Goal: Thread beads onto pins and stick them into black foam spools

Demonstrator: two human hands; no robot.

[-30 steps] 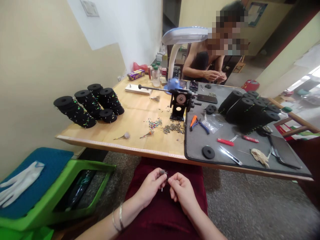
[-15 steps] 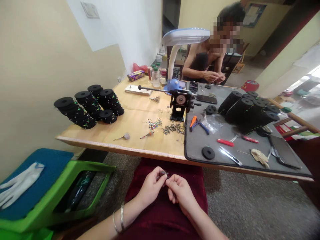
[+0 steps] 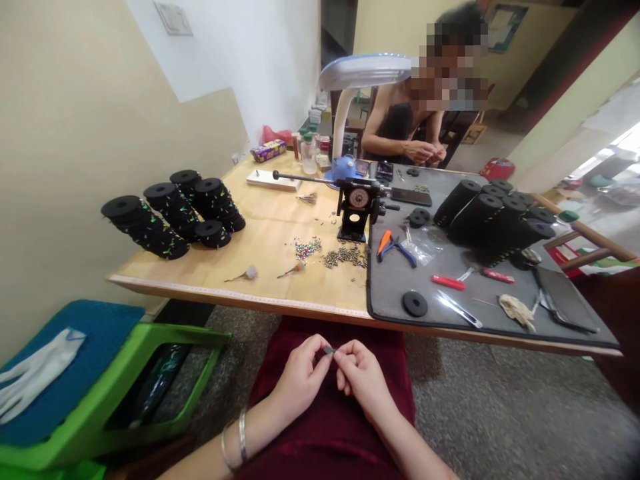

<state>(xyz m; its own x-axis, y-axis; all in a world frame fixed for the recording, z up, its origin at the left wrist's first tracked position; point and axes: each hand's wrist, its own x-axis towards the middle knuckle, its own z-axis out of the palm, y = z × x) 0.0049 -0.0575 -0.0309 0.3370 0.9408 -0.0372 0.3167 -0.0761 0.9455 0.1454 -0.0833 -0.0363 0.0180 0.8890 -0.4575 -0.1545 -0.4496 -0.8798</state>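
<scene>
My left hand (image 3: 300,377) and my right hand (image 3: 363,380) meet over my lap, above dark red cloth (image 3: 330,427). Both pinch a tiny dark piece (image 3: 328,349) between thumb and fingertips; what it is I cannot make out. Bangles ring my left wrist. The hands are below the near edge of the wooden table (image 3: 240,267).
Stacks of black discs (image 3: 170,213) stand at the table's left, more black rolls (image 3: 495,217) at the right on a grey mat (image 3: 400,280). A small winding machine (image 3: 356,210), pliers (image 3: 393,245), loose beads and a lamp (image 3: 360,73) stand in the middle. Another person works at the far end. A green stool (image 3: 125,393) sits to my left.
My two hands have drawn closer until their fingertips meet on the tiny piece. The view shifted slightly.
</scene>
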